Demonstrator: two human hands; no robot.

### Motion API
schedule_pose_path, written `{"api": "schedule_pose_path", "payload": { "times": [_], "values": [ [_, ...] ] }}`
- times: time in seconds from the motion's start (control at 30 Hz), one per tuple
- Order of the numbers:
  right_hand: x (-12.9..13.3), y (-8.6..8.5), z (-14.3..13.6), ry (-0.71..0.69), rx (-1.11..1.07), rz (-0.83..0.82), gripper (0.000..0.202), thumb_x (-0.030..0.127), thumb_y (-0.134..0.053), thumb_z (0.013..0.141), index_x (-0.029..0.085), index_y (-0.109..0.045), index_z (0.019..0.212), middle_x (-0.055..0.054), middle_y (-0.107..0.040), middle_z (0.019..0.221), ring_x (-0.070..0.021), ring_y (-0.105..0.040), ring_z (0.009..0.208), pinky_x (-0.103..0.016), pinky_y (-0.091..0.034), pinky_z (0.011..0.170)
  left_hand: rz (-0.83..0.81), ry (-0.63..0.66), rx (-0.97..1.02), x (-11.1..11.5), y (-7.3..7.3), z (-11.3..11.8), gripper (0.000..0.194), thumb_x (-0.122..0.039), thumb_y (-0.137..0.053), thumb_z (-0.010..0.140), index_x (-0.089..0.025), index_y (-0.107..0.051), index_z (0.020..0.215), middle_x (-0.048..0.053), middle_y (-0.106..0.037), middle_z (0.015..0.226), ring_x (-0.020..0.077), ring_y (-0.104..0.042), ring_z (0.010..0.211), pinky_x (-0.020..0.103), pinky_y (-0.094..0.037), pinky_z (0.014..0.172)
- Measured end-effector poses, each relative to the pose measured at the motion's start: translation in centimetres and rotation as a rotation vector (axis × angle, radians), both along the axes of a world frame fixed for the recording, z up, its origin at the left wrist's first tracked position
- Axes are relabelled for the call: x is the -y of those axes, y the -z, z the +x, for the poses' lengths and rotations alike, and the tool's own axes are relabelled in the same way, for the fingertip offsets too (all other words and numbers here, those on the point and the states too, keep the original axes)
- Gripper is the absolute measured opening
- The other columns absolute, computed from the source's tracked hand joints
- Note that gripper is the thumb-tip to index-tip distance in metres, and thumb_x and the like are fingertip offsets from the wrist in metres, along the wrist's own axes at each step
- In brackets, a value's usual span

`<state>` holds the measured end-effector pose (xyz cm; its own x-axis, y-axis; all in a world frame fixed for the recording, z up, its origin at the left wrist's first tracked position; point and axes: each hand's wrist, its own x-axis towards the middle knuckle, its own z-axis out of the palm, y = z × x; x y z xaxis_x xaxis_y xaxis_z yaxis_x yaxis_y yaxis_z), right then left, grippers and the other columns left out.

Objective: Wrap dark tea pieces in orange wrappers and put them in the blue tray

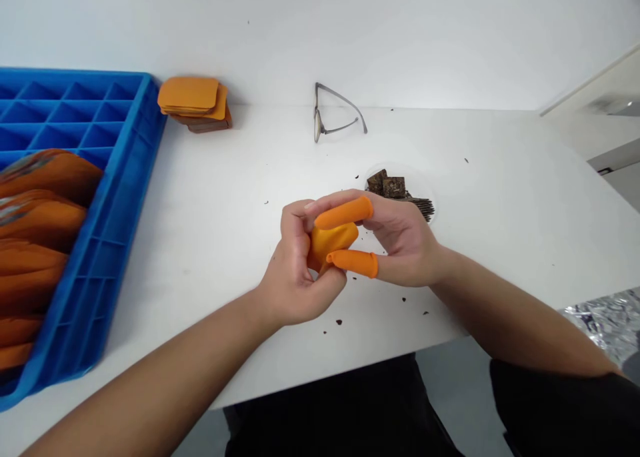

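Near the table's front, my left hand [300, 277] is wrapped round a small orange packet [327, 243], its thumb along the lower side. My right hand [395, 237] wears orange finger covers on its thumb and index finger. Its covered fingertips touch the packet's upper and lower edges. Whether something is inside the packet cannot be seen. Just behind my right hand, dark brown pressed squares [394, 187] and a row of thin dark pieces lie on a clear round dish [434, 193], partly hidden by that hand.
A blue divided crate [135, 157] at the left holds several bundles of orange packets [43, 220]. A stack of orange packets [190, 95] and folded glasses [345, 110] are at the back. Dark crumbs dot the white table [210, 203]. Crinkled foil [605, 320] is at the right.
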<state>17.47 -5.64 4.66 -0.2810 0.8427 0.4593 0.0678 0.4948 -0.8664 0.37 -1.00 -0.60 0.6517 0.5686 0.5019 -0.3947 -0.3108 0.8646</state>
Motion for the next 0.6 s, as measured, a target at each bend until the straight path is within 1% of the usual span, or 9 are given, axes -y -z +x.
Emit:
{"api": "schedule_pose_path", "payload": {
  "times": [0.1,0.2,0.27,0.33,0.43,0.5,0.53,0.6],
  "values": [
    [-0.2,-0.8,1.0,-0.074,0.066,-0.001,0.048,0.012,-0.068,0.086,0.021,-0.065,0.133,-0.009,-0.07,0.124,-0.0216,-0.069,0.109,-0.041,-0.06,0.09,-0.039,0.028,-0.083,-0.1,-0.7,-0.3,0.068,0.001,-0.056,0.072,-0.032,-0.032,0.127,-0.004,-0.041,0.087,0.0084,-0.04,0.064,0.019,-0.036,0.05],
    [-0.3,-1.1,1.6,-0.087,0.118,-0.025,0.051,0.01,-0.068,0.085,0.022,-0.065,0.135,-0.01,-0.07,0.125,-0.0228,-0.069,0.11,-0.042,-0.06,0.092,-0.093,0.046,-0.117,-0.2,-1.1,-0.6,0.067,-0.002,-0.057,0.073,-0.032,-0.032,0.127,-0.002,-0.044,0.091,0.0106,-0.044,0.07,0.022,-0.04,0.053],
    [-0.4,-1.0,1.9,-0.071,0.127,0.0,0.048,0.009,-0.068,0.084,0.021,-0.068,0.131,-0.012,-0.069,0.129,-0.0239,-0.069,0.114,-0.044,-0.06,0.095,-0.121,0.073,-0.114,-0.2,-1.3,-0.6,0.068,-0.002,-0.058,0.073,-0.032,-0.033,0.128,0.0,-0.047,0.097,0.0112,-0.046,0.073,0.022,-0.044,0.055],
    [-0.5,-0.8,2.0,-0.044,0.129,0.045,0.042,0.008,-0.068,0.084,0.021,-0.071,0.124,-0.012,-0.068,0.13,-0.0238,-0.07,0.115,-0.044,-0.06,0.097,-0.171,0.125,-0.11,-0.2,-1.4,-0.6,0.067,-0.002,-0.058,0.074,-0.034,-0.034,0.129,0.001,-0.051,0.1,0.0107,-0.047,0.071,0.022,-0.045,0.054],
    [-0.6,-0.5,2.0,-0.012,0.154,0.09,0.032,0.01,-0.069,0.086,0.025,-0.075,0.114,-0.007,-0.072,0.124,-0.0208,-0.072,0.109,-0.042,-0.062,0.095,-0.283,0.182,-0.126,-0.7,-1.5,-0.7,0.063,-0.005,-0.06,0.076,-0.034,-0.04,0.129,0.003,-0.055,0.104,0.0112,-0.049,0.069,0.023,-0.046,0.052],
    [-0.5,-0.4,2.0,0.037,0.17,0.086,0.029,0.011,-0.071,0.087,0.027,-0.076,0.11,-0.004,-0.074,0.119,-0.0197,-0.072,0.107,-0.042,-0.062,0.095,-0.336,0.214,-0.114,-1.4,-1.6,-0.8,0.058,-0.014,-0.064,0.079,-0.033,-0.046,0.131,0.005,-0.057,0.11,0.0129,-0.052,0.074,0.025,-0.048,0.055],
    [-0.5,-0.4,2.0,0.071,0.157,0.074,0.026,0.012,-0.072,0.086,0.027,-0.076,0.107,-0.004,-0.074,0.117,-0.0196,-0.072,0.105,-0.042,-0.062,0.094,-0.355,0.232,-0.109,-1.8,-1.6,-0.9,0.054,-0.022,-0.067,0.08,-0.032,-0.049,0.131,0.006,-0.058,0.111,0.0138,-0.053,0.076,0.027,-0.05,0.057],
    [-0.5,-0.3,2.0,0.135,0.077,0.02,0.017,0.016,-0.075,0.086,0.027,-0.077,0.1,-0.004,-0.074,0.115,-0.0199,-0.072,0.101,-0.043,-0.063,0.09,-0.379,0.238,-0.108,-2.5,-1.8,-1.1,0.051,-0.046,-0.07,0.084,-0.03,-0.055,0.13,0.008,-0.059,0.114,0.0159,-0.056,0.078,0.031,-0.053,0.062]
  ]
}}
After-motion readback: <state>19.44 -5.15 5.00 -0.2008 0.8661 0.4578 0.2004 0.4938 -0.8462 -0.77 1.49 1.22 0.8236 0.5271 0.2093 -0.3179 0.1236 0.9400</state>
